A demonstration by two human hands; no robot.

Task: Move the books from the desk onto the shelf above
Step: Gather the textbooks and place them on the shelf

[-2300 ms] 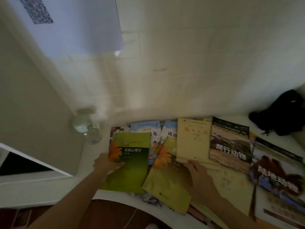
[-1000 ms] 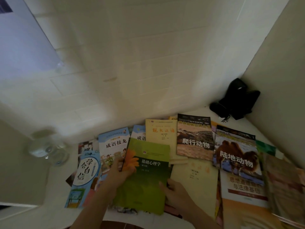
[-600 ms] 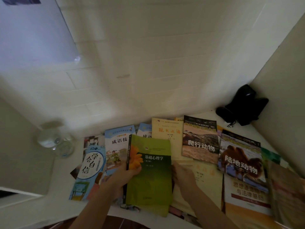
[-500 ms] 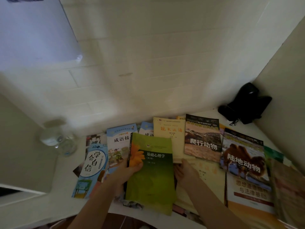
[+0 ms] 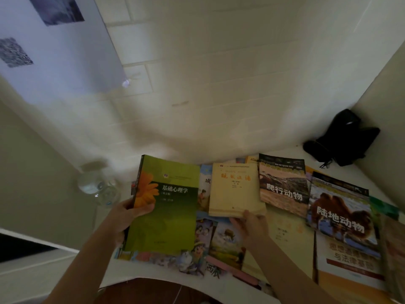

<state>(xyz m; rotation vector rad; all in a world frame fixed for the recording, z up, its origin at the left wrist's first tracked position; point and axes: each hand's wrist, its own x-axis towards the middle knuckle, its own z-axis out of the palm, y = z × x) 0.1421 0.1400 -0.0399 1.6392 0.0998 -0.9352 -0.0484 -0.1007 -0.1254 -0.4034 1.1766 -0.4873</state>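
Several books lie spread over the white desk (image 5: 219, 288). My left hand (image 5: 127, 216) grips the spine edge of a green book with an orange flower (image 5: 168, 207), thumb on the cover, and holds it lifted above the others. My right hand (image 5: 249, 224) pinches the lower edge of a pale yellow book (image 5: 234, 189) lying beside it. To the right lie a brown landscape book (image 5: 282, 185) and a camel-cover book (image 5: 339, 211). Colourful children's books (image 5: 219, 242) show under my hands. The shelf above is out of view.
A clear glass jar (image 5: 98, 187) stands at the desk's back left, near the green book. A black object with a cord (image 5: 344, 139) sits in the back right corner. A tiled wall rises behind, side panels close both ends, and a paper sheet (image 5: 59, 51) hangs upper left.
My left hand has lifted the green book up and to the left off the pile. My right hand left the green book and took hold of the yellow book's lower edge.
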